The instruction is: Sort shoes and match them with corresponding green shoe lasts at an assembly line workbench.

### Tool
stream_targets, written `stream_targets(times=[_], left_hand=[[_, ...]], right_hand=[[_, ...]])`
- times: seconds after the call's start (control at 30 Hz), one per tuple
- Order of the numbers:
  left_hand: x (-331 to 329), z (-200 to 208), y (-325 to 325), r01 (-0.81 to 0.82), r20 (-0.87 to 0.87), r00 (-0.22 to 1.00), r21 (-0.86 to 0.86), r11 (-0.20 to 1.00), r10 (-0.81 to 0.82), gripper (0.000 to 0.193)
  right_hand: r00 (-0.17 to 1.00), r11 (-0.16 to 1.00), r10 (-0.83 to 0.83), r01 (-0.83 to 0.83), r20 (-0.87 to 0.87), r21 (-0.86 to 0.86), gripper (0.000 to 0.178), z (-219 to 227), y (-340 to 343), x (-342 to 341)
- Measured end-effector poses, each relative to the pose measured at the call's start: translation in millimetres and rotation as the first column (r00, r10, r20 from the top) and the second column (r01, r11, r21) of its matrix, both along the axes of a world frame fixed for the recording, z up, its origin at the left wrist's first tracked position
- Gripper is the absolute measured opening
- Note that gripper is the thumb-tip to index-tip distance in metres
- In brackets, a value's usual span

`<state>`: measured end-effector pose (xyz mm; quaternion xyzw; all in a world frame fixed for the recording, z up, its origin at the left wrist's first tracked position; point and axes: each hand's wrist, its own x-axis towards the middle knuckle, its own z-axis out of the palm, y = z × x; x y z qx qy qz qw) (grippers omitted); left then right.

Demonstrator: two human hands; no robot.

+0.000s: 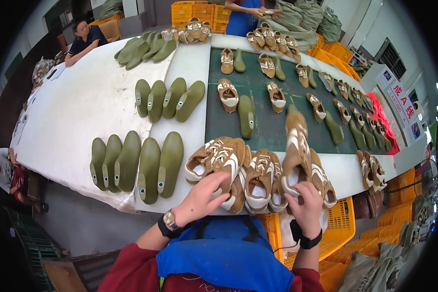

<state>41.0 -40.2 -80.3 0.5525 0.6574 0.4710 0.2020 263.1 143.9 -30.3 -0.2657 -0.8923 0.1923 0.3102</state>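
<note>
My right hand (305, 202) grips the heel of a brown-and-white sneaker (297, 146), fingers around the back of its collar. The shoe is tilted, its toe pointing away over the green belt (272, 134), and a green shoe last partly shows past the toe. My left hand (204, 194) is at the left end of the near row of shoes, against a brown sneaker (219, 155), thumb and fingers apart. Between my hands stand more sneakers (259, 182), heels toward me. Left of them lie several green shoe lasts (150, 168) on the white table.
More lasts (184, 100) and a last pile (141, 48) lie farther back. Shoes paired with lasts line the belt. Yellow crates (343, 219) stand below the table edge at right. One person (85, 41) leans at the far left; another in a blue apron (242, 19) stands opposite.
</note>
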Motion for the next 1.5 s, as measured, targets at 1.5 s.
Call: stream_targets(times=[1.5], left_hand=[[9,36,31,-0.331,-0.224,0.860,0.440,0.835,0.459,0.039]], right_hand=[[0.847,0.846,0.510,-0.525,-0.151,-0.089,0.023,-9,-26,-95]])
